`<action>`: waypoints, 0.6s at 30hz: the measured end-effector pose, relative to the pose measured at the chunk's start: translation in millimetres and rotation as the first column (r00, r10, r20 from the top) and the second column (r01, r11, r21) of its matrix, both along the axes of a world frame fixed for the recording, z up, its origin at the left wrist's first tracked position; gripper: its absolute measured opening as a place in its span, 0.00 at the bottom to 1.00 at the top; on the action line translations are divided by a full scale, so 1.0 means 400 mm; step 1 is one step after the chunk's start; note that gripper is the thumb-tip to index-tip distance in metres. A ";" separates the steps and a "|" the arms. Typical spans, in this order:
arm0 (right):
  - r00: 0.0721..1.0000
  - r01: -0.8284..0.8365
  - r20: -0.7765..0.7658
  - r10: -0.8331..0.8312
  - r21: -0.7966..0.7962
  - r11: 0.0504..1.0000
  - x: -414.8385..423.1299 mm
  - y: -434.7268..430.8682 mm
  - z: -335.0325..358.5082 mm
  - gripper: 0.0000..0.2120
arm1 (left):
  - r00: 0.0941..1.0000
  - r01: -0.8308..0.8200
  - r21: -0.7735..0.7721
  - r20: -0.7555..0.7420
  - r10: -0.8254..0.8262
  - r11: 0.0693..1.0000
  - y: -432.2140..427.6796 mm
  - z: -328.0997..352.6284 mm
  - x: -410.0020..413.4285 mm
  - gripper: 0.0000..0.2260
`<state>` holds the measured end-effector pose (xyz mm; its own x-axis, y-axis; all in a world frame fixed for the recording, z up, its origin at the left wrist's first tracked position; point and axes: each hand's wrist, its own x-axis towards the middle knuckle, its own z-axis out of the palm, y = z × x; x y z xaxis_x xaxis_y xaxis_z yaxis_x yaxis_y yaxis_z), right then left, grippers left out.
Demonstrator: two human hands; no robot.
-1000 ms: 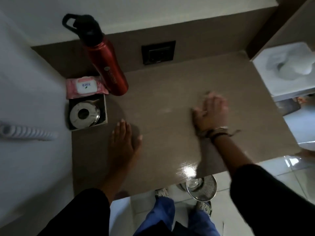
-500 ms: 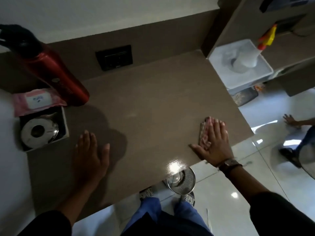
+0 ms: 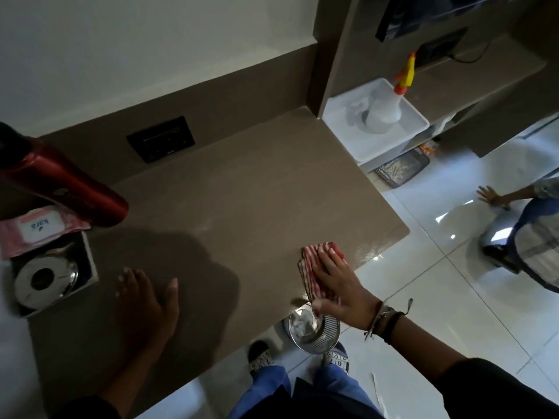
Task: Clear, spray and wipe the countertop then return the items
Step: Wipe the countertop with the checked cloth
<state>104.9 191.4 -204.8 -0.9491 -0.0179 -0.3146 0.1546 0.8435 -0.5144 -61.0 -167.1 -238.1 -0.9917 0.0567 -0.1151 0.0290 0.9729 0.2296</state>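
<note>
My right hand [image 3: 338, 285] presses flat on a red-and-white striped cloth [image 3: 314, 258] near the front right edge of the brown countertop [image 3: 242, 201]. My left hand [image 3: 145, 306] lies flat and empty on the countertop at the front left, fingers apart. A red bottle with a black cap [image 3: 57, 179] stands at the far left. In front of it lie a pink wipes pack [image 3: 36, 228] and a dark box holding a steel lid [image 3: 45, 279]. A clear spray bottle with an orange-yellow nozzle [image 3: 390, 98] stands in a white tray [image 3: 417, 116] to the right.
A black socket plate [image 3: 161, 139] sits in the back wall. A steel strainer [image 3: 314, 331] rests on the floor below the counter's front edge, by my feet. Another person's hand [image 3: 490, 196] touches the glossy white floor at the right, near a wire basket [image 3: 402, 169].
My right hand has slid the cloth from the middle of the counter toward the front right edge. The view has swung right, bringing the spray bottle into sight. My left hand stays put.
</note>
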 end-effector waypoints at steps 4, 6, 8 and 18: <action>0.655 0.717 -0.155 -0.739 -0.181 0.673 0.016 -0.001 0.018 0.10 | 0.999 -0.007 0.018 -0.040 0.008 1.000 0.042 -0.005 0.008 0.41; 0.413 0.906 0.052 -0.909 -0.123 0.404 0.006 -0.010 -0.003 0.20 | 0.991 0.112 0.064 -0.076 -0.107 0.992 0.084 -0.002 0.015 0.40; 0.206 0.972 0.384 -0.900 -0.188 0.142 -0.008 -0.028 -0.009 0.27 | 0.970 0.237 0.172 -0.095 -0.223 0.956 0.165 0.014 0.018 0.42; 0.318 0.938 0.629 -0.709 -0.318 0.140 -0.052 0.037 0.091 0.15 | 0.894 0.443 0.303 -0.071 -0.443 0.844 0.567 0.024 -0.096 0.38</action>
<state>84.0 206.0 -168.3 -0.3623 0.4536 -0.8142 0.7696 -0.3472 -0.5359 -99.5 59.5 -228.6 -0.8524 0.5224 -0.0222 0.4394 0.7386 0.5113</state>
